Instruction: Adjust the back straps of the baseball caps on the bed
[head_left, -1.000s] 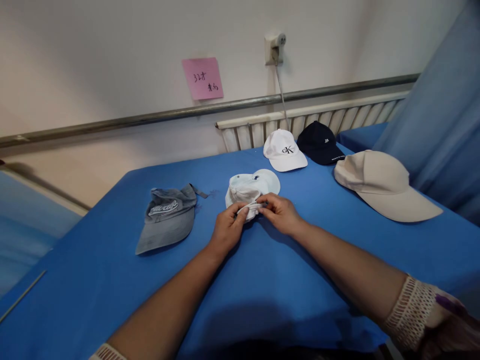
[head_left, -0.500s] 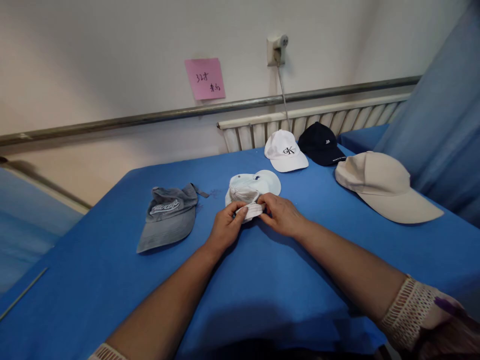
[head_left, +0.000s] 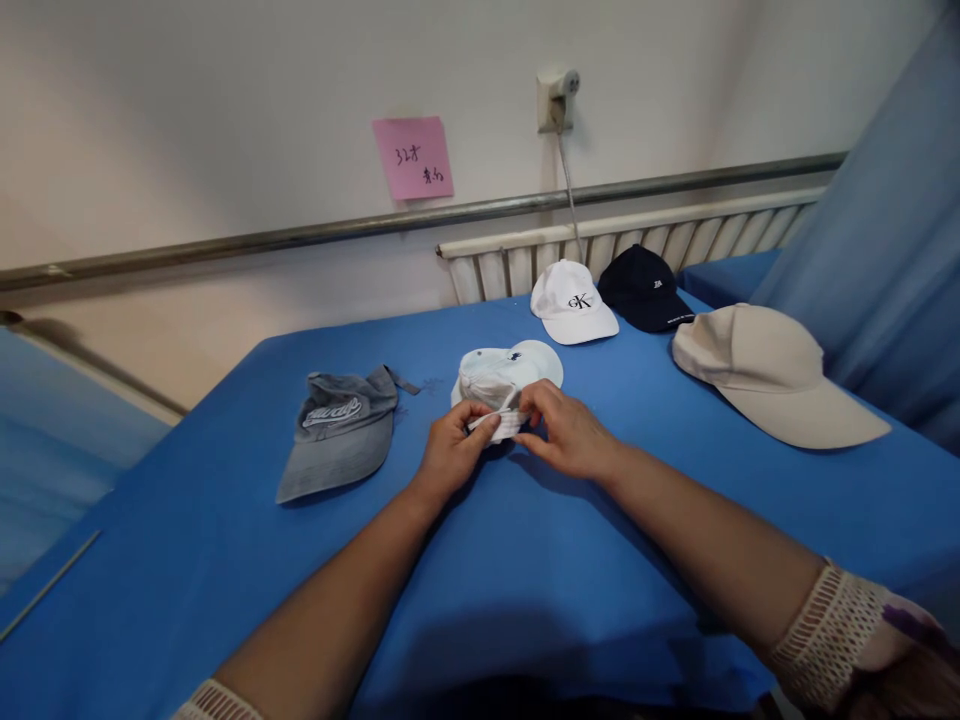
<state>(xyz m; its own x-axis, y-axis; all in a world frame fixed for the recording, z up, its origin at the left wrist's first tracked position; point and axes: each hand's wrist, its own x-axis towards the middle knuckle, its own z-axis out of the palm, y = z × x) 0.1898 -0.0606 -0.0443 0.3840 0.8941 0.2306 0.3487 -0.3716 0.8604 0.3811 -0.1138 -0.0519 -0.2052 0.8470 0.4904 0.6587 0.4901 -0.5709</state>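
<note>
A pale baseball cap (head_left: 491, 368) with a small dark emblem lies on the blue-covered table, its brim pointing away to the right. My left hand (head_left: 456, 447) pinches the near edge of this cap, thumb on top of the white strap (head_left: 504, 424) at its back. At the strap's other end is my right hand (head_left: 564, 432), its index finger and thumb around the end and a little apart from each other. Part of the strap is hidden by the fingers. Left of my hands rests a grey cap (head_left: 341, 430) with white lettering and a loose strap.
Farther back sit a white cap (head_left: 574, 300) with black letters and a black cap (head_left: 641, 287). A large beige cap (head_left: 776, 370) lies at the right. Behind the table (head_left: 480, 600) are a radiator (head_left: 517, 262) and a metal rail (head_left: 337, 230). Blue curtains (head_left: 885, 230) hang beside it.
My right fingers have loosened and spread slightly at the strap's end, and the strap lies flatter. My left hand keeps its pinch. The other caps stay where they were.
</note>
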